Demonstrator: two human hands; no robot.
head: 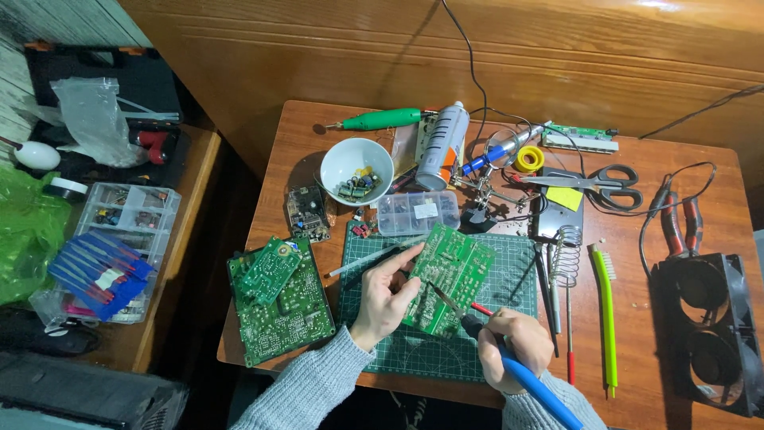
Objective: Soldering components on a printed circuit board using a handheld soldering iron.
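We see a wooden surface (pixel 318 127) from above, with a green cutting mat (pixel 446 350) at its near middle as our landmark. On the mat, tilted, lies a green circuit board (pixel 450 275). The left hand (pixel 386 299) is closed on the board's left edge, thumb and fingers pinching it. The right hand (pixel 513 342), over the mat's lower right corner, is wrapped around a blue-handled soldering iron (pixel 533 382), whose metal tip touches the board's lower part.

Just left of the mat lie two more green circuit boards (pixel 278 306), a smaller one stacked on a bigger one. Behind the mat stand a white bowl (pixel 356 170) holding small electronic parts and a clear plastic parts box (pixel 419 212). Farther behind lie a green-handled tool (pixel 380 119) and a white tube (pixel 442 146). Right of the mat we see a coiled metal iron stand (pixel 565 255), a lime-green brush (pixel 606 318) and black-handled scissors (pixel 605 185). Well right of the mat sits a black double fan (pixel 712 330).
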